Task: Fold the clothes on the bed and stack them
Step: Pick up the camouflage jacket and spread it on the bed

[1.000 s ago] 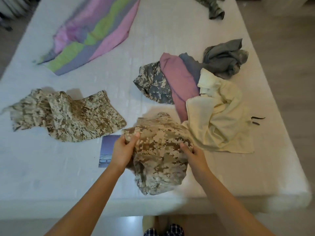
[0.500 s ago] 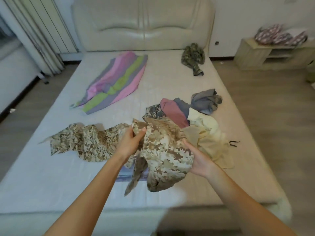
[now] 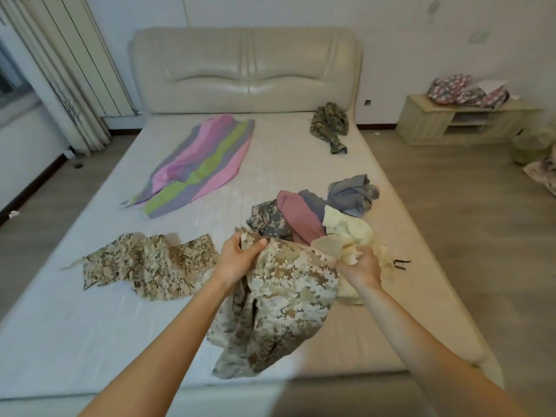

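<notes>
A tan digital-camouflage garment [image 3: 279, 302] hangs lifted above the near part of the white bed [image 3: 90, 341]. My left hand [image 3: 240, 260] grips its upper left edge. My right hand [image 3: 359, 266] grips its upper right edge, close against a pale yellow cloth [image 3: 349, 233]. A second tan camouflage piece [image 3: 144, 263] lies crumpled on the bed to the left. Behind my hands sits a heap with a grey camouflage piece [image 3: 264, 221], a mauve garment [image 3: 296, 215], a blue-grey garment [image 3: 350, 194] and the yellow cloth.
A striped pink, green and grey cloth [image 3: 204, 158] lies spread at the far left of the bed. A dark green camouflage garment [image 3: 329, 124] lies near the headboard [image 3: 243, 70]. A small black clip [image 3: 401, 263] lies right of the heap. A low wooden cabinet [image 3: 445, 121] stands at the right wall.
My hands have raised the tan camouflage garment off the bed and pulled its top edge wider. My head has tilted up, so the headboard and room have come into sight.
</notes>
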